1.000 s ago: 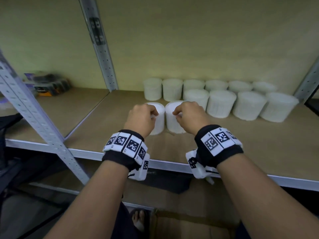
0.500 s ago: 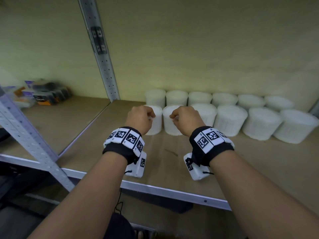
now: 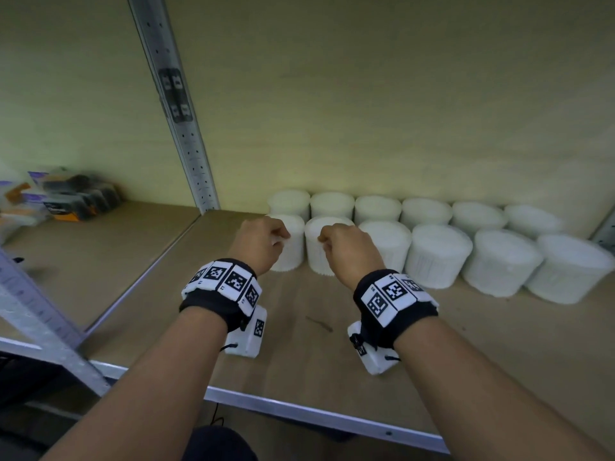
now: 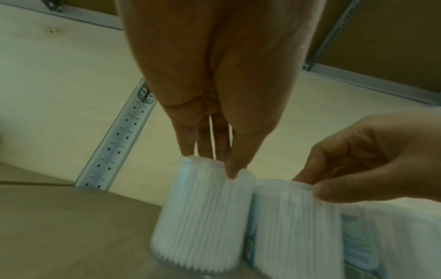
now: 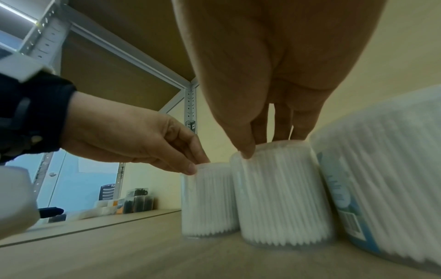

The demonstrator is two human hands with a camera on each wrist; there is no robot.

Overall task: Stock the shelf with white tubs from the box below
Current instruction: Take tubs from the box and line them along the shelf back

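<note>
Front row, shelf (image 3: 332, 354) | my left hand (image 3: 258, 242) and right hand (image 3: 352, 249) each pinch a cotton-swab tub (image 5: 210, 200) by its top rim | light, slick plastic, I judge — hold rims, not walls.

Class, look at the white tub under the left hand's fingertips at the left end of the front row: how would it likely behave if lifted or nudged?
The clear round tub packed with white sticks is probably light: the left hand holds it by fingertips at the rim. Its smooth wall may slip. Upright on a flat base, it should slide rather than roll, though a high push might tip it.
</note>
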